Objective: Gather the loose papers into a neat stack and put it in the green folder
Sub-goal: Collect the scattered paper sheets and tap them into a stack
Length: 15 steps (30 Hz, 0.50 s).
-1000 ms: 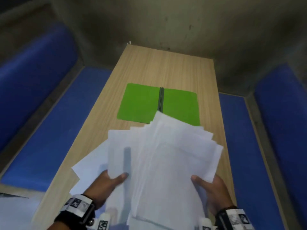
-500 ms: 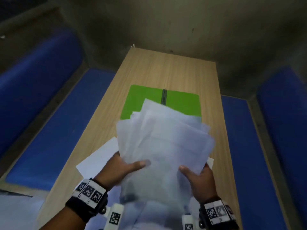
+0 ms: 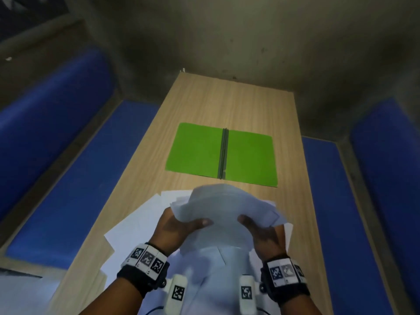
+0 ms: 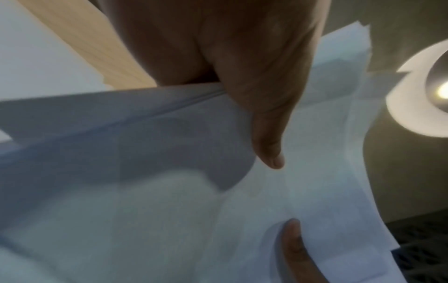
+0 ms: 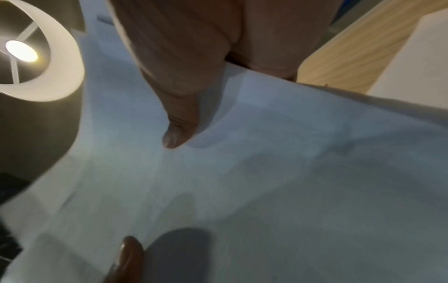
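Both of your hands grasped the sheaf of white papers (image 3: 223, 210) above the wooden table (image 3: 229, 105), your left hand (image 3: 176, 230) pinching its left edge and your right hand (image 3: 261, 233) its right, thumbs on top, near the open green folder (image 3: 197, 151) lying flat beyond.

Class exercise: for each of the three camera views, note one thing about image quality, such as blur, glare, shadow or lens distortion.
Head view: wide-angle bending of the table edges, motion blur on the papers, dim corners. Left wrist view: glare from the lamp, and the thumb shadows the sheets. Right wrist view: bright lamp glare, with the lower paper smeared soft.
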Tool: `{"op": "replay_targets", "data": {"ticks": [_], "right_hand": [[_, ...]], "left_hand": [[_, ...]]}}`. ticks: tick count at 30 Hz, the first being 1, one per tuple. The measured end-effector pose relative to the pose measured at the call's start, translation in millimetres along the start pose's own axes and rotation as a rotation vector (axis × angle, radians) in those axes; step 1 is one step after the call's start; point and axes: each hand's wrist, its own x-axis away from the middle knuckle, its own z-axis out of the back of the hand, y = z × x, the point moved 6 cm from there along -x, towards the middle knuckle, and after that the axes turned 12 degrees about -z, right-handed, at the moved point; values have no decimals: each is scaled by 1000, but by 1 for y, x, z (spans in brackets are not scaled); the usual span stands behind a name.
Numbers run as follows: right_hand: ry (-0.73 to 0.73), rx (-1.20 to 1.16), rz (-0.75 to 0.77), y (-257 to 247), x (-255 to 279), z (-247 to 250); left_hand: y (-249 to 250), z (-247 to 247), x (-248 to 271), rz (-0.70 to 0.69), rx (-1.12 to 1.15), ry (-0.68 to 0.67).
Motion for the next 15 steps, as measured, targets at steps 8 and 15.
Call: {"op": "replay_targets", "data": {"ticks": [8,15], "right_hand": [[30,50,112,13,5,17],[-48,107,376,-33,25,4]], "left_hand": [[-17,5,6,9,64,96],[5,-8,3,-56,96,80]]}}
